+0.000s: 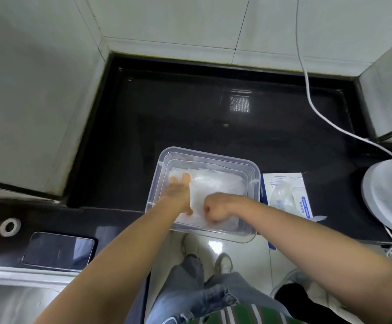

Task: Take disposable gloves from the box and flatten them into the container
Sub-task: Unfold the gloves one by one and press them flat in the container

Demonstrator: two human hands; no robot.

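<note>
At the black countertop (167, 113), both your hands work inside the clear container (213, 156), which sits near the front edge with its near side jutting past it; your left hand (178, 195) lies flat and open, fingers (185, 177) straight and pressing down on the stack of gloves (223, 183) at the container's left side; your right hand (216, 210) is curled into a fist at the near edge of the top glove (198, 197), apparently pinching the thin film, which lies draped between the two hands; the glove box (283, 181) rests flat just beside the container on its right, a clear glove showing at its opening. To the left lie a dark phone (57, 251) and a tape roll (10, 226), with a steel sink (8, 300) nearest you; a white cable (307, 90) trails across the counter towards a round white object (386, 195) at the far right.
</note>
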